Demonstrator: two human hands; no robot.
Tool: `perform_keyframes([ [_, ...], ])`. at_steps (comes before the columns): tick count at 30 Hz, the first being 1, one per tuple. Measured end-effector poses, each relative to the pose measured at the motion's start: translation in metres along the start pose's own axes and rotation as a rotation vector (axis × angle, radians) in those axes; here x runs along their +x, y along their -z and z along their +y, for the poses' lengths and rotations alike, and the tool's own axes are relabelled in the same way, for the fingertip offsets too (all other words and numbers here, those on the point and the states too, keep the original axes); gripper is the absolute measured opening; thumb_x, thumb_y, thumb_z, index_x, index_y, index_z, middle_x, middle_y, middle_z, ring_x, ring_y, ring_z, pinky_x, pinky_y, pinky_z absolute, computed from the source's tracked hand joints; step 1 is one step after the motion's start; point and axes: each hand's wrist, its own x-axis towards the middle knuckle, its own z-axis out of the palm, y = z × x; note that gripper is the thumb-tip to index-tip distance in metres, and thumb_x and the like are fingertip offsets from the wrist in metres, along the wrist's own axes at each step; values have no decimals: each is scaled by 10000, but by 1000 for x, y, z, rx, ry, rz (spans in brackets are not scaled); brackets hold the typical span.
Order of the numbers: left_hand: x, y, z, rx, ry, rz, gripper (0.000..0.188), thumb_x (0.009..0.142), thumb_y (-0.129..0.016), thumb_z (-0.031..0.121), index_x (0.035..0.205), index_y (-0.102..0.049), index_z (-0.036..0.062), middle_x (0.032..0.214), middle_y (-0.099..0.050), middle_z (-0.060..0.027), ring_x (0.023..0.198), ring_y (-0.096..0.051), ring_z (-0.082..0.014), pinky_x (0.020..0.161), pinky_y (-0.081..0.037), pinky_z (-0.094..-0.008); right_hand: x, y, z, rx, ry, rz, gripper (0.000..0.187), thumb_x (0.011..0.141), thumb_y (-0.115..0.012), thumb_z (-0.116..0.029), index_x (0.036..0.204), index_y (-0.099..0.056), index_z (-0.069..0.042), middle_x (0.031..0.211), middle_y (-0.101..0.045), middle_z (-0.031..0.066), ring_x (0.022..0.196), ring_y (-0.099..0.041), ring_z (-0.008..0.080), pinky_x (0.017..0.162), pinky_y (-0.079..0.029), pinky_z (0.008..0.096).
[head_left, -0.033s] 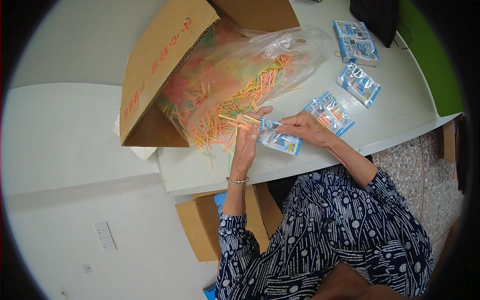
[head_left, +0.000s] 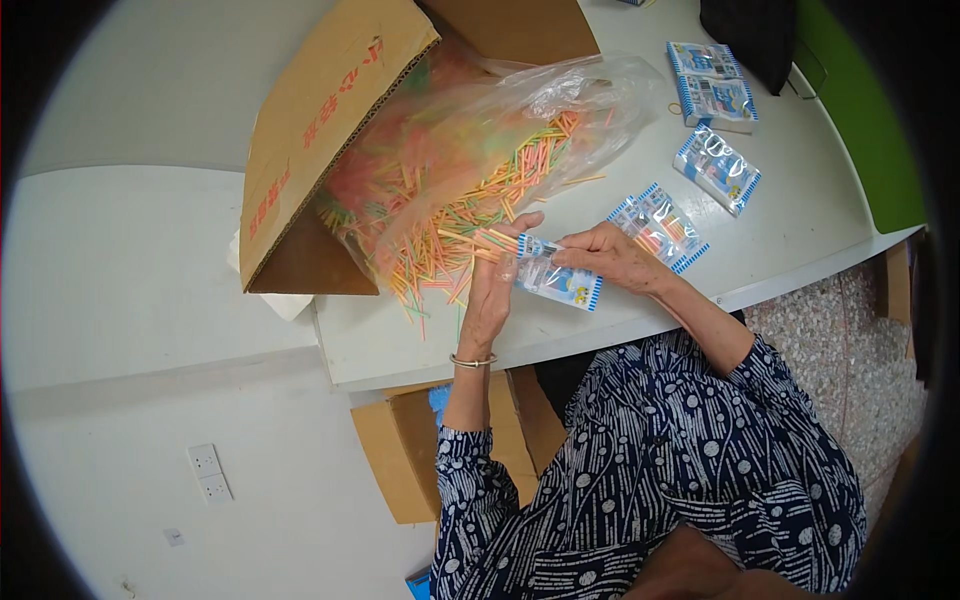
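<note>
In my left hand [head_left: 488,300], closed with the thumb over them, lies a small bunch of thin pastel sticks [head_left: 494,242]. Their right ends are at the open end of a blue-and-white clear plastic packet [head_left: 568,287]; how far inside they reach I cannot tell. My right hand [head_left: 622,262] pinches the upper edge of that packet between thumb and fingers. Left of my hands, a loose heap of yellow, pink and green sticks [head_left: 425,252] spills from a clear plastic bag [head_left: 590,90] onto the white table [head_left: 385,350].
A tilted cardboard box [head_left: 325,130] holds part of the bag at the left. Filled packets [head_left: 662,228] lie just beyond my right hand. Another packet [head_left: 718,170] and a stack of packets [head_left: 715,90] are farther right. Below the table's edge stands an open carton [head_left: 400,460].
</note>
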Motion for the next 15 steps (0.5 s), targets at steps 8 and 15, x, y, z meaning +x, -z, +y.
perform_keyframes([
  [8,-4,21,0,614,-73,-8,814,731,-752,405,1321,-366,-2,1213,-498,-148,1133,-472,-262,977,-369,-381,17,3,2,67,82,1,313,922,-577,-217,1110,-631,27,921,-677,27,830,-579,41,722,-473,194],
  [15,2,19,8,395,-144,138,701,731,-766,267,1276,-413,2,1178,-535,-167,1071,-534,-273,909,-422,-373,25,4,5,5,98,-16,321,923,-577,-226,1133,-625,13,918,-671,22,826,-572,39,713,-464,190],
])
